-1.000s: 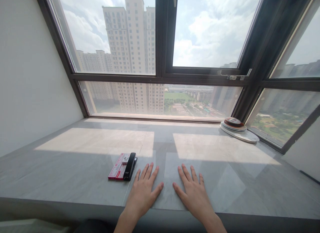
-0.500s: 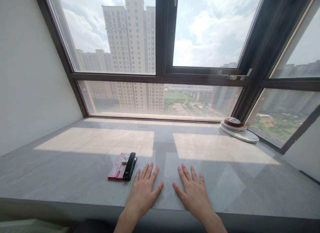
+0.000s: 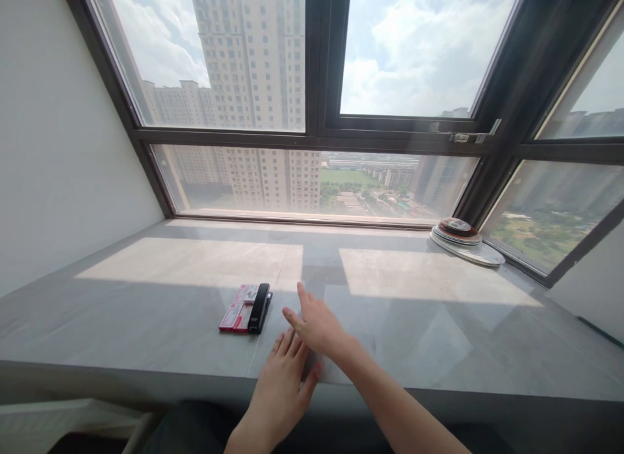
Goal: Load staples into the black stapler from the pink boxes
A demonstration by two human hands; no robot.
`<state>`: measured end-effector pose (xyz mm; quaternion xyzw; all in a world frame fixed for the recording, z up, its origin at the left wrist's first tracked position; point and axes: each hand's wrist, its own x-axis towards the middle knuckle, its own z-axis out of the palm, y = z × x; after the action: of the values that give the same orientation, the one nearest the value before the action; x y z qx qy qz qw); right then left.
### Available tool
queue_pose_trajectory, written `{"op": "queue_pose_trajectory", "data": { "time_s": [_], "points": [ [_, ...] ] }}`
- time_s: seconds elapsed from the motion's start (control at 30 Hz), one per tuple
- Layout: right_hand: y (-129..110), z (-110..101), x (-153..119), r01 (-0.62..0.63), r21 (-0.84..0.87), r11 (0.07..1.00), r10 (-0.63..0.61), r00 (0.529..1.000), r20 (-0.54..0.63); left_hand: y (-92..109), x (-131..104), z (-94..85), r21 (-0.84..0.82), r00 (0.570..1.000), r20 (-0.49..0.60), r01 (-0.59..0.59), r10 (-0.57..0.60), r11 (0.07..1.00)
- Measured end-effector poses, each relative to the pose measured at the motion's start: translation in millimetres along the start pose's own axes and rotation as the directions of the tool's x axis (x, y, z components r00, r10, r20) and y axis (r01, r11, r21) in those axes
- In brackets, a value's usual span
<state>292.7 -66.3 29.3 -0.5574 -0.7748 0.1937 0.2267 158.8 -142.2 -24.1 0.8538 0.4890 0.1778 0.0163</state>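
My left hand (image 3: pixel 287 373) lies on the marble-look sill (image 3: pixel 160 311) near its front edge, fingers stretched out and nothing in them. Over its fingertips passes my right hand (image 3: pixel 316 320), its thumb and index finger apart and pointing left; its other fingers are partly hidden, and I see nothing held. Left of the right hand, a black stapler (image 3: pixel 259 309) rests beside several small pink-and-white boxes (image 3: pixel 236 316). A smaller whitish box (image 3: pixel 250 294) sits at their far end, by the stapler. Neither hand touches these things.
At the back right corner, a stack of round plates or discs (image 3: pixel 455 236) stands by the window. A dark window frame (image 3: pixel 312 140) bounds the far side, and a white wall (image 3: pixel 73 155) the left. Below the front edge, a pale slatted object (image 3: pixel 63 418) shows at the lower left.
My right hand has lifted and swung left across my left hand, toward the stapler. My left hand stays low at the sill's edge. The view has tilted slightly down.
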Motion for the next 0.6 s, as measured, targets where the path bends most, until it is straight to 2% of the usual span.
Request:
{"op": "queue_pose_trajectory", "data": {
  "time_s": [0.13, 0.27, 0.4, 0.5, 0.6],
  "points": [
    [-39.8, 29.8, 52.4, 0.008, 0.087, 0.996, -0.016, 0.996, 0.090, 10.1, -24.0, -9.3, -0.017, 1.000, 0.008, -0.019, 0.019, 1.000],
    [-55.7, 41.4, 75.3, -0.034, 0.012, 0.999, 0.033, 0.997, 0.065, 11.9, -29.1, -18.8, -0.049, 0.999, 0.034, 0.013, -0.011, 0.999],
    [-38.4, 21.1, 58.5, 0.061, -0.056, 0.997, -0.058, 0.997, 0.057, 16.8, -26.5, -31.9, -0.072, 0.998, 0.061, 0.031, -0.027, 0.997],
    [-8.7, -7.0, 27.5, 0.113, -0.077, 0.991, -0.109, 0.992, 0.062, 26.0, -21.0, -41.4, -0.101, 0.993, 0.058, 0.109, -0.104, 0.989],
    [21.1, -31.3, -5.6, 0.148, -0.072, 0.986, -0.147, 0.989, 0.029, 35.2, -9.6, -40.9, -0.164, 0.981, 0.013, 0.195, -0.196, 0.967]
  ]
}}
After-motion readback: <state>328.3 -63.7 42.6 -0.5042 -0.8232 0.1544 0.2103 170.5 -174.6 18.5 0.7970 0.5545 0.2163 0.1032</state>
